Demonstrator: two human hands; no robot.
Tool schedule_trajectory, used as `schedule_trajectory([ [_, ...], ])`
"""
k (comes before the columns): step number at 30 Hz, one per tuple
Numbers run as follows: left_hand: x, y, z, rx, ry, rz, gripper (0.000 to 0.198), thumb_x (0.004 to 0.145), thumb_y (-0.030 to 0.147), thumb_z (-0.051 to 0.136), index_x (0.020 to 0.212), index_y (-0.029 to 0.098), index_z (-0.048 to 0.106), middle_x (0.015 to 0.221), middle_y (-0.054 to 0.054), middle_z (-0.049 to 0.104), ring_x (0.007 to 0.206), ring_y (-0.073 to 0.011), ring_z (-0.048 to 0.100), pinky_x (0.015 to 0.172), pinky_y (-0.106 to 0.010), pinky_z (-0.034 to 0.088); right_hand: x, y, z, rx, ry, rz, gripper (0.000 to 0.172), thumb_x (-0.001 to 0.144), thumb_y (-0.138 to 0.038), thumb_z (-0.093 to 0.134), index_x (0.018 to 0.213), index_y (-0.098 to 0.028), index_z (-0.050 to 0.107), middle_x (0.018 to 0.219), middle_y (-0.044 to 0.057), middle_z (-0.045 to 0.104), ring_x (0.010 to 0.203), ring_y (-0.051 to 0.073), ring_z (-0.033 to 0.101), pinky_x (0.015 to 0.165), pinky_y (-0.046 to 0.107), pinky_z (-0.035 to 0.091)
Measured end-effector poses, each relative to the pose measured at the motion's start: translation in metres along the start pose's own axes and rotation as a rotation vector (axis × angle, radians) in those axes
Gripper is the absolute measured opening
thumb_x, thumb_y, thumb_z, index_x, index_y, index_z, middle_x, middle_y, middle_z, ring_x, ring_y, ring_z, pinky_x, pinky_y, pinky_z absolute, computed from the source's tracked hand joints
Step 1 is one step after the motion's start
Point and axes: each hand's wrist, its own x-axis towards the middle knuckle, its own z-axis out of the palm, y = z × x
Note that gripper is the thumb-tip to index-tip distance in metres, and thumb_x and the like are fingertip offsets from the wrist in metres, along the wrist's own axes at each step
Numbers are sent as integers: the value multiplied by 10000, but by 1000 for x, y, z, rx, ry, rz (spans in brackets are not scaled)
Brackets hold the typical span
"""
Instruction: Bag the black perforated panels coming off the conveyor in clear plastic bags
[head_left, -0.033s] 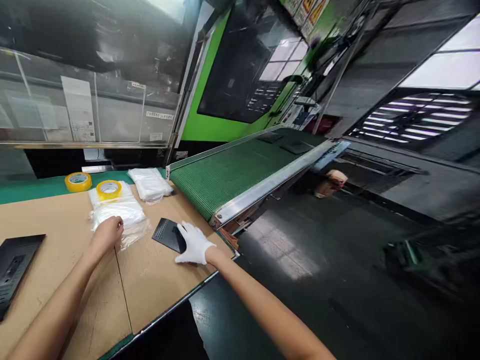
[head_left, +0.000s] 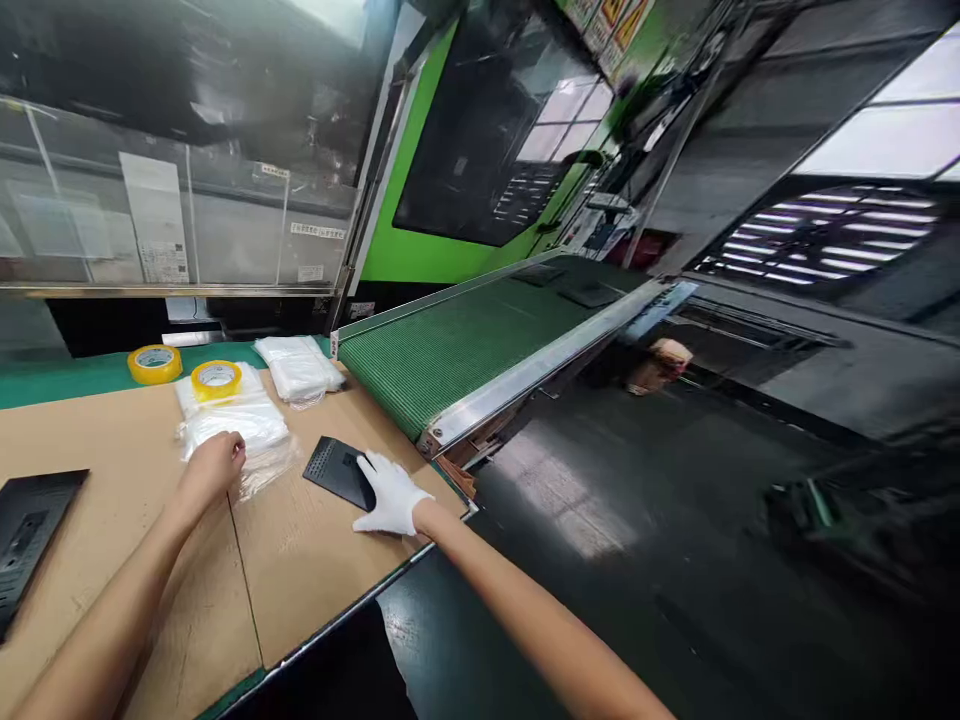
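My left hand point(head_left: 216, 465) is bare, its fingers curled together over the near edge of a stack of clear plastic bags point(head_left: 251, 425). Whether a bag is pinched between the fingertips I cannot make out. My right hand point(head_left: 391, 495), in a white glove, has its thumb and fingers spread at the right end of a small black plastic panel point(head_left: 337, 468). That panel lies flat on the cardboard, with small holes toward its left end. A roll of yellow tape point(head_left: 216, 379) rests on the bags.
Another tape roll point(head_left: 154, 364) and a second bag stack point(head_left: 298, 368) lie farther back. A larger black panel point(head_left: 34, 530) sits at the left on the cardboard-covered table point(head_left: 300, 600). Beyond the table's right side, a green conveyor belt point(head_left: 465, 345) carries dark flat parts point(head_left: 591, 293).
My right hand has shifted very slightly right and toward me, baring a little more of the small black panel. My left hand looks unmoved.
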Motion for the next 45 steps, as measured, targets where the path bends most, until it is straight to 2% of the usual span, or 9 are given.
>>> schedule_trajectory([
  [6,-2,1,-6,-46,92,13,261,913,233,448,927,170,701,989,-116,751,936,-283,699,775,-329,462,-5,-2,1,166,155,63,845,709,-353,764,1498,-146,542,1482,206,571,1359,386,533,1175,505,387],
  [9,-4,2,-5,-77,126,28,258,919,254,446,917,173,691,975,-115,738,938,-277,691,794,-330,469,-1,-13,-6,375,243,-75,772,741,-301,708,1484,-162,551,1490,160,582,1366,335,550,1192,484,392],
  [13,-5,4,-6,-108,115,48,254,927,261,448,920,175,687,977,-113,731,930,-273,685,805,-342,473,8,-41,-24,393,108,-254,761,722,-369,769,1446,-213,597,1465,123,612,1301,317,604,1134,442,453],
  [21,-11,9,-12,-104,82,102,209,900,188,477,909,187,686,927,-93,701,887,-260,673,784,-346,471,20,-77,-41,75,-30,-20,694,783,-732,635,1224,-204,725,1114,152,751,1020,365,711,860,441,536],
  [29,-13,18,-9,-170,140,186,199,898,233,495,862,200,689,890,-85,661,882,-261,667,807,-370,516,20,-135,-50,5,-31,90,708,787,-691,602,1288,-199,694,1210,179,745,1078,396,716,891,481,554],
  [33,-15,3,-28,-235,119,318,280,897,306,513,1030,195,732,1134,-131,688,1130,-300,650,1008,-432,523,31,-140,-58,-81,-28,93,739,760,-694,618,1295,-189,698,1220,191,741,1112,420,706,923,511,552],
  [37,-13,-24,-39,-234,-20,363,671,740,179,575,1410,181,596,1576,-128,502,1501,-324,405,1238,-483,354,35,-131,-75,-30,-134,56,681,772,-724,599,1226,-236,738,1161,142,771,1055,380,733,877,448,561],
  [41,-8,-34,-24,-172,-171,307,797,669,76,565,1462,157,560,1605,-137,474,1556,-314,316,1266,-489,311,33,-120,-91,41,-199,24,635,801,-745,562,1173,-271,761,1139,100,781,1036,341,738,828,389,548],
  [45,-2,-34,-2,-220,-104,293,638,766,100,564,1394,188,633,1584,-130,502,1503,-309,422,1251,-493,338,33,-123,-93,21,-170,29,676,786,-727,593,1278,-283,727,1183,109,771,1065,363,732,844,412,547],
])
